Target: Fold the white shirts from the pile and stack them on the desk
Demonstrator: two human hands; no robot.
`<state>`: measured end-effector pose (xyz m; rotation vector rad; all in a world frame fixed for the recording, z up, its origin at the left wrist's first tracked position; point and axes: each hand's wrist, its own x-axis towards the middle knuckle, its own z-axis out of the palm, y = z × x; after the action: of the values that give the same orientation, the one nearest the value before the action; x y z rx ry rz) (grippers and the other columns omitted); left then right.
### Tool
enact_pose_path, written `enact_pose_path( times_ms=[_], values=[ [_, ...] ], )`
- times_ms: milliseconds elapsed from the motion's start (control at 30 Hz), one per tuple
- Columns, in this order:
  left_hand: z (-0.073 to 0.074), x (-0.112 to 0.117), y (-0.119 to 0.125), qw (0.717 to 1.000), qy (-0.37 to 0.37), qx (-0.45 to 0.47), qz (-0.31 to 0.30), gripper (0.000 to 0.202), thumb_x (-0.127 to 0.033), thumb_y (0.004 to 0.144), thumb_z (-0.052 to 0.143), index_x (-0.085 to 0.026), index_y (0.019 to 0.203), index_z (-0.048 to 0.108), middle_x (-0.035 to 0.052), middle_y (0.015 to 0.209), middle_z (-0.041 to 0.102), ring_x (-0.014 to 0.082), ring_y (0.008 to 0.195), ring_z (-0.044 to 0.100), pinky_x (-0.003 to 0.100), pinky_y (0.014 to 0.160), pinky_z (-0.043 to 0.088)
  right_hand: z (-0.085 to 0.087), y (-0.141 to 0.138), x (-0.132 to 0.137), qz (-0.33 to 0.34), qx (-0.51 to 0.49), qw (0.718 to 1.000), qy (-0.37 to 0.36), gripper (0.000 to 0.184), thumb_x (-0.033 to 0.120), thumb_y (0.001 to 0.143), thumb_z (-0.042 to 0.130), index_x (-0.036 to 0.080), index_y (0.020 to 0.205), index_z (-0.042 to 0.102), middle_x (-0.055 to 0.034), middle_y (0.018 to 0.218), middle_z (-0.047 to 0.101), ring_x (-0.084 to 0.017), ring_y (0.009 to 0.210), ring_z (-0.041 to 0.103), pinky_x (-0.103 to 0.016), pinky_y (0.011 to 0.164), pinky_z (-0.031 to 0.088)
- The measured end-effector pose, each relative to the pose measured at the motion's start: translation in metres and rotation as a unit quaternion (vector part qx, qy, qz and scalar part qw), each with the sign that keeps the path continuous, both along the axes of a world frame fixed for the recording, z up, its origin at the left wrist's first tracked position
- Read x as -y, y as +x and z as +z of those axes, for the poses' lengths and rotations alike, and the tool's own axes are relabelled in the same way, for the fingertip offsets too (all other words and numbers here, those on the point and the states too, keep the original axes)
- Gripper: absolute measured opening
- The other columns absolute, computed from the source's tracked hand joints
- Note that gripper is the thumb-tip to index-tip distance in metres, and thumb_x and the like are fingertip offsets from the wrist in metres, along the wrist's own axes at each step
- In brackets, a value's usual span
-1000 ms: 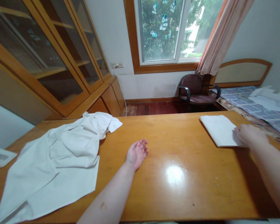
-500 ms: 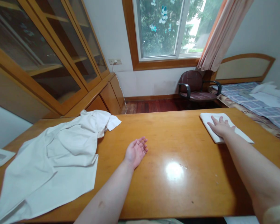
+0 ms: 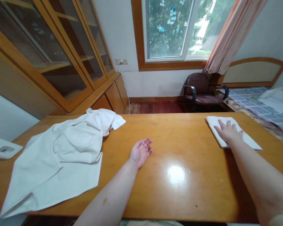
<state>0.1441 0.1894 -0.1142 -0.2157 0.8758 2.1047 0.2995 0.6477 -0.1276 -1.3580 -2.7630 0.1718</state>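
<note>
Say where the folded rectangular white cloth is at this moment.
In the head view, the folded rectangular white cloth lies near the far right corner of the glossy brown wooden table, under the person's bare, spread right hand.

Folded cloth (image 3: 248, 140): plain white. Rumpled cloth (image 3: 77, 144): also plain white, greyish in the creases. Table (image 3: 169, 135): orange-brown wood. Cabinet (image 3: 78, 103): similar brown wood. Chair (image 3: 197, 84): maroon, armrests (image 3: 190, 93) black. Curtain (image 3: 235, 34): pink. Bedsheet (image 3: 247, 98): blue-grey plaid with pale lines. Headboard (image 3: 251, 72): cream panel, brown edge. Window stickers (image 3: 172, 16): teal and white. Floor (image 3: 155, 108): dark reddish brown. Wall (image 3: 145, 84): off-white. Cord (image 3: 125, 84) and wall socket (image 3: 124, 61): white-ish.
</note>
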Motion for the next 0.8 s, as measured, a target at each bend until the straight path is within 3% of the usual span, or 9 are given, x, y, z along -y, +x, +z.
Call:
enact_pose_path(
  times_ms=[133, 233, 367, 433, 500, 567, 633, 733, 800],
  values=[
    [-0.001, -0.001, 0.001, 1.000, -0.015, -0.007, 0.009, 0.026, -0.025, 0.087, 0.043, -0.011, 0.098, 0.062, 0.0076, 0.091, 0.064, 0.0112, 0.064, 0.058, 0.026, 0.060, 0.048, 0.001, 0.001, 0.001, 0.013, 0.000, 0.999, 0.044, 0.066, 0.054, 0.090, 0.032, 0.016, 0.144, 0.034, -0.0272, 0.145, 0.028, -0.045, 0.129, 0.028, -0.061, 0.088, 0.026],
    [-0.002, -0.002, 0.003, 0.999, -0.035, -0.018, 0.024, 0.020, -0.021, 0.085, 0.047, -0.012, 0.096, 0.062, 0.0060, 0.089, 0.064, 0.0097, 0.062, 0.057, 0.024, 0.058, 0.048, 0.007, 0.002, 0.009, 0.027, 0.005, 0.994, 0.101, 0.055, 0.046, 0.089, 0.039, 0.009, 0.129, 0.053, -0.0308, 0.132, 0.043, -0.041, 0.119, 0.043, -0.054, 0.086, 0.032],
    [-0.005, -0.005, 0.006, 0.997, -0.056, -0.044, 0.020, 0.017, -0.020, 0.084, 0.051, -0.013, 0.095, 0.061, 0.0054, 0.087, 0.064, 0.0090, 0.061, 0.057, 0.023, 0.058, 0.047, 0.021, -0.010, 0.038, 0.067, -0.066, 0.980, 0.174, 0.038, 0.030, 0.086, 0.044, 0.008, 0.110, 0.064, -0.0248, 0.127, 0.052, -0.033, 0.110, 0.051, -0.044, 0.089, 0.034],
    [-0.006, -0.006, 0.006, 0.996, -0.063, -0.058, 0.017, 0.016, -0.019, 0.083, 0.051, -0.013, 0.095, 0.060, 0.0052, 0.086, 0.064, 0.0089, 0.060, 0.057, 0.022, 0.057, 0.047, 0.029, -0.023, 0.065, 0.073, -0.138, 0.979, 0.127, 0.038, 0.030, 0.085, 0.044, 0.010, 0.110, 0.063, -0.0200, 0.117, 0.060, -0.028, 0.102, 0.056, -0.037, 0.083, 0.039],
    [-0.006, -0.006, 0.007, 0.995, -0.068, -0.069, 0.017, 0.015, -0.019, 0.082, 0.052, -0.013, 0.094, 0.060, 0.0049, 0.084, 0.064, 0.0089, 0.060, 0.057, 0.022, 0.057, 0.046, 0.035, -0.038, 0.102, 0.074, -0.180, 0.981, 0.003, 0.033, 0.036, 0.083, 0.045, 0.015, 0.098, 0.067, -0.0132, 0.097, 0.068, -0.023, 0.085, 0.060, -0.032, 0.073, 0.042],
    [-0.007, -0.006, 0.008, 0.994, -0.071, -0.076, 0.017, 0.016, -0.019, 0.081, 0.053, -0.014, 0.094, 0.060, 0.0046, 0.083, 0.064, 0.0087, 0.059, 0.057, 0.021, 0.056, 0.045, 0.036, -0.052, 0.145, 0.089, -0.215, 0.962, -0.139, 0.034, 0.042, 0.083, 0.044, 0.017, 0.082, 0.067, -0.0071, 0.076, 0.067, -0.018, 0.066, 0.058, -0.028, 0.061, 0.041],
    [-0.007, -0.006, 0.009, 0.994, -0.075, -0.081, 0.018, 0.017, -0.020, 0.078, 0.055, -0.014, 0.094, 0.060, 0.0042, 0.083, 0.063, 0.0083, 0.059, 0.056, 0.020, 0.054, 0.044, 0.032, -0.064, 0.186, 0.124, -0.242, 0.934, -0.232, 0.034, 0.044, 0.081, 0.044, 0.017, 0.070, 0.064, -0.0026, 0.062, 0.061, -0.015, 0.056, 0.053, -0.026, 0.055, 0.037],
    [-0.007, -0.003, 0.007, 0.992, -0.082, -0.088, 0.028, 0.021, -0.022, 0.073, 0.059, -0.016, 0.094, 0.060, 0.0029, 0.084, 0.063, 0.0075, 0.058, 0.055, 0.019, 0.052, 0.040, 0.017, -0.073, 0.232, 0.200, -0.280, 0.890, -0.299, 0.034, 0.045, 0.079, 0.046, 0.018, 0.064, 0.058, 0.0013, 0.055, 0.051, -0.013, 0.054, 0.047, -0.025, 0.053, 0.034],
    [-0.004, 0.002, 0.004, 0.986, -0.104, -0.112, 0.059, 0.023, -0.024, 0.070, 0.061, -0.017, 0.093, 0.061, 0.0019, 0.085, 0.063, 0.0068, 0.058, 0.054, 0.019, 0.052, 0.038, 0.006, -0.074, 0.248, 0.249, -0.299, 0.872, -0.298, 0.034, 0.045, 0.081, 0.045, 0.019, 0.061, 0.053, 0.0021, 0.055, 0.049, -0.013, 0.056, 0.046, -0.025, 0.055, 0.034]
  ],
)
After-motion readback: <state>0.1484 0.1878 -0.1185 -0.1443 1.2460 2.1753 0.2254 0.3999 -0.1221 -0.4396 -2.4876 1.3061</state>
